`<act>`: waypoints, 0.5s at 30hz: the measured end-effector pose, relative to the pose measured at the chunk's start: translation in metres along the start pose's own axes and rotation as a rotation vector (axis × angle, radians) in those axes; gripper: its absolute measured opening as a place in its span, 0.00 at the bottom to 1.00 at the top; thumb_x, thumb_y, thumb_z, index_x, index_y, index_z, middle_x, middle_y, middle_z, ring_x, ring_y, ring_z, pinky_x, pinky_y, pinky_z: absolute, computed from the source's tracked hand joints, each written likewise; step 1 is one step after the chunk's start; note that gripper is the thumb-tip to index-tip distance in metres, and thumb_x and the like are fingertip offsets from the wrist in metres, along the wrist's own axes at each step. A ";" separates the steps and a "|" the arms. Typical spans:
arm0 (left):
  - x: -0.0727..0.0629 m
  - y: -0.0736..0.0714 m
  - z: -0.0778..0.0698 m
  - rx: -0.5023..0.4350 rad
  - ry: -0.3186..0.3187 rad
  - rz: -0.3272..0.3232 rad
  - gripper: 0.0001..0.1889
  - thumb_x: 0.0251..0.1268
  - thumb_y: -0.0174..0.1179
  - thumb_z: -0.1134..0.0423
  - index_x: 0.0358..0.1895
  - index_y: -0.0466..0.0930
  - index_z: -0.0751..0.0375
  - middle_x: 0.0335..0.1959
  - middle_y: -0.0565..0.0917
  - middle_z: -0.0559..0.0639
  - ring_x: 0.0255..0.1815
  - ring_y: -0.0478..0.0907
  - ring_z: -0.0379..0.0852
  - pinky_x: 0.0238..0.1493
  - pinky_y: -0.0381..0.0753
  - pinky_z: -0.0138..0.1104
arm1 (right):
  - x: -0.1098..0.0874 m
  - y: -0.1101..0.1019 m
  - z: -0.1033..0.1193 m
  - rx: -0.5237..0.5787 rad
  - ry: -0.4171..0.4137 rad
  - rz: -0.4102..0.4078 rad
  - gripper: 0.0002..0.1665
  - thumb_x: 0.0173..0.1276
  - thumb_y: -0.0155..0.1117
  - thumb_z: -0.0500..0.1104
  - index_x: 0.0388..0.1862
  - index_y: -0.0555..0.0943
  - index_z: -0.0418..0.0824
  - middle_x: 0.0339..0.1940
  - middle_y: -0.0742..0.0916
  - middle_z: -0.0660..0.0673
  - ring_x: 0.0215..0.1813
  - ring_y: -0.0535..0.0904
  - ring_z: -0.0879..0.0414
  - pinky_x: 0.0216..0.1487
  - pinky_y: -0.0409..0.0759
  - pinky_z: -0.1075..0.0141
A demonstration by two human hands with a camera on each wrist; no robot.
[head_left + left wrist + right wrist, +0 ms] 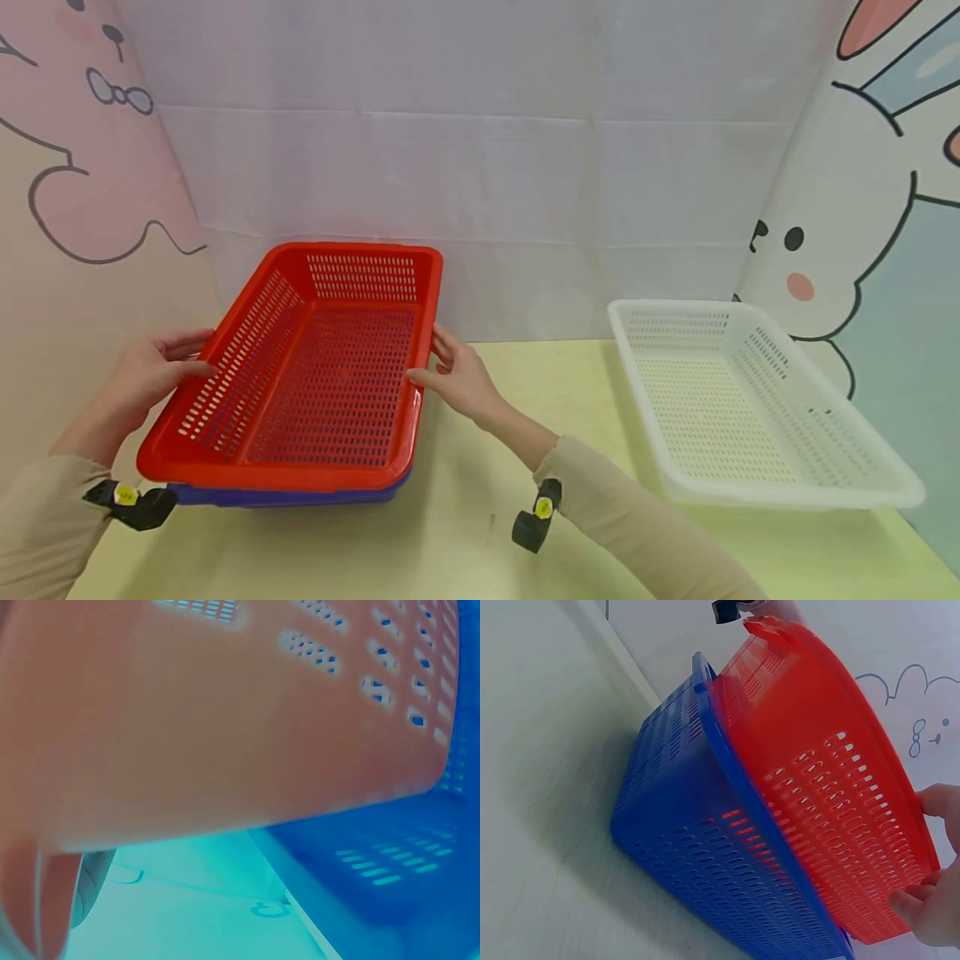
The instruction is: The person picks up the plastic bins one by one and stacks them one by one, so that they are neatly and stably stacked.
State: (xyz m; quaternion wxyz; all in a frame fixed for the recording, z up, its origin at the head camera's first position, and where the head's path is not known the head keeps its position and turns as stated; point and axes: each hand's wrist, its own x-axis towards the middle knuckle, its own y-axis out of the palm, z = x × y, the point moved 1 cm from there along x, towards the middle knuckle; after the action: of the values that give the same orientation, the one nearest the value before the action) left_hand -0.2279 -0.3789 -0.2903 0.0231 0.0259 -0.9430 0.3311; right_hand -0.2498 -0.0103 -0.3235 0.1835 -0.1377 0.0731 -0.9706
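Note:
A red perforated plastic basket sits partly inside a blue basket, tilted, its rim raised above the blue one. My left hand grips the red basket's left rim, thumb over the inner side. On the opposite rim my right hand pinches with the thumb on top and fingers against the outer wall. The right wrist view shows the red basket's slotted side standing out of the blue basket, which rests on the table. Most of the blue basket is hidden from above.
A white perforated basket stands on the right side of the pale yellow table. Behind is a white cloth backdrop, with cartoon-printed panels at both sides. Each wrist wears a small black camera.

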 end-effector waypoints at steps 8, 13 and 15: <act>0.000 0.004 0.005 0.072 0.003 0.037 0.33 0.60 0.57 0.62 0.64 0.55 0.77 0.52 0.75 0.68 0.32 0.75 0.25 0.34 0.80 0.29 | -0.008 0.000 0.017 0.039 0.010 0.018 0.42 0.59 0.60 0.33 0.70 0.53 0.34 0.66 0.66 0.37 0.68 0.60 0.48 0.63 0.60 0.50; -0.001 0.008 0.010 0.102 -0.008 0.061 0.34 0.61 0.57 0.59 0.65 0.55 0.76 0.59 0.64 0.76 0.34 0.77 0.29 0.37 0.81 0.33 | -0.005 0.002 0.011 0.042 0.027 0.014 0.42 0.58 0.59 0.32 0.70 0.53 0.34 0.66 0.66 0.38 0.68 0.59 0.49 0.64 0.60 0.51; 0.000 0.009 0.012 0.104 -0.011 0.066 0.35 0.62 0.56 0.58 0.65 0.55 0.76 0.59 0.65 0.76 0.35 0.78 0.31 0.37 0.81 0.34 | -0.001 0.003 0.002 0.036 0.025 0.008 0.42 0.58 0.60 0.33 0.70 0.54 0.36 0.67 0.66 0.40 0.68 0.59 0.51 0.64 0.60 0.52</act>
State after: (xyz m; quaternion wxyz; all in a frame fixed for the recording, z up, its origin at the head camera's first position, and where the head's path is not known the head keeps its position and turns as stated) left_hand -0.2284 -0.3792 -0.3056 0.0055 -0.0021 -0.9250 0.3799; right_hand -0.2476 -0.0129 -0.3226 0.1889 -0.1221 0.0586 -0.9726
